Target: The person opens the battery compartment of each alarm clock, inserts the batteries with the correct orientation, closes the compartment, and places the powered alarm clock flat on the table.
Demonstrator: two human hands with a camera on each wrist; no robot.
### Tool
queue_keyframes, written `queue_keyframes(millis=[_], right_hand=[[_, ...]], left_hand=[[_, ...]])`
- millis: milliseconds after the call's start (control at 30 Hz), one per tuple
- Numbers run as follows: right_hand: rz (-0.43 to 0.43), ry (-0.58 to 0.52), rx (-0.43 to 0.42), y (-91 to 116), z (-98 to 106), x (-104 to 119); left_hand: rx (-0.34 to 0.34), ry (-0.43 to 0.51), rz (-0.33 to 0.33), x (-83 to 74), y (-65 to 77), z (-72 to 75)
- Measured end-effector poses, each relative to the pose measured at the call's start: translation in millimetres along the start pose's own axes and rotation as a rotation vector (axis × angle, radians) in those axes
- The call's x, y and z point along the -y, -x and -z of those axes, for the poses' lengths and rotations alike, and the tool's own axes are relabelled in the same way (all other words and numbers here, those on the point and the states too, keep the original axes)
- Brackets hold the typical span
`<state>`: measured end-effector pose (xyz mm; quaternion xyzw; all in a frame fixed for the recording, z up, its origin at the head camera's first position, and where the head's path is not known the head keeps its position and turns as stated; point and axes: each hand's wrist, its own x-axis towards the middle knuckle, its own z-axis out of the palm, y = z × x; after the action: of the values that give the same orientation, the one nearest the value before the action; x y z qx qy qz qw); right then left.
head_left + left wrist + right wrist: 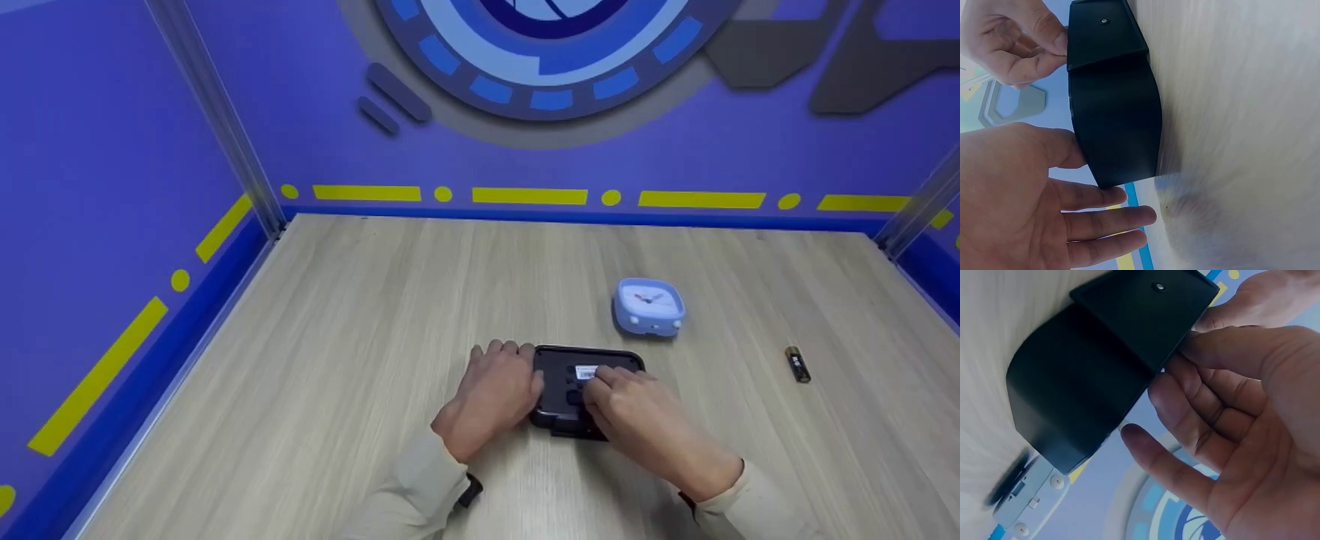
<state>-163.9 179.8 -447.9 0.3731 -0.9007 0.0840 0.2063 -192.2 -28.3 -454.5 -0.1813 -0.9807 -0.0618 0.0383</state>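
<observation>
The left hand [499, 394], fingers straight, touched the device's left edge, probably to steady it. The device [553, 375] lay on the table [360, 315], labelled side up, presumably so that side could be reached. The right hand [637, 409] met it with curled fingers; whether they pinched anything, I cannot tell. Beyond sat the clock [649, 307], then the battery [797, 364] farther right, both apart from the hands, so neither hindered them.
</observation>
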Motion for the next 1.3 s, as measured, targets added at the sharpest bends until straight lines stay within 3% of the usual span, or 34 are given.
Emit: queue_keyframes(millis=[300,667,1300], right_hand=[[-0.084,-0.039,0.007,-0.8,-1.0,2.6],[-0.076,-0.045,-0.041,0.3,-2.1,1.9],[-0.107,-0.086,0.004,0.6,-1.1,0.0]], left_hand=[[0.005,0.009,-0.001,0.2,0.1,0.5],[-0.060,0.007,-0.018,0.6,2.4,0.0],[-0.017,0.017,0.011,0.1,0.9,-0.8]])
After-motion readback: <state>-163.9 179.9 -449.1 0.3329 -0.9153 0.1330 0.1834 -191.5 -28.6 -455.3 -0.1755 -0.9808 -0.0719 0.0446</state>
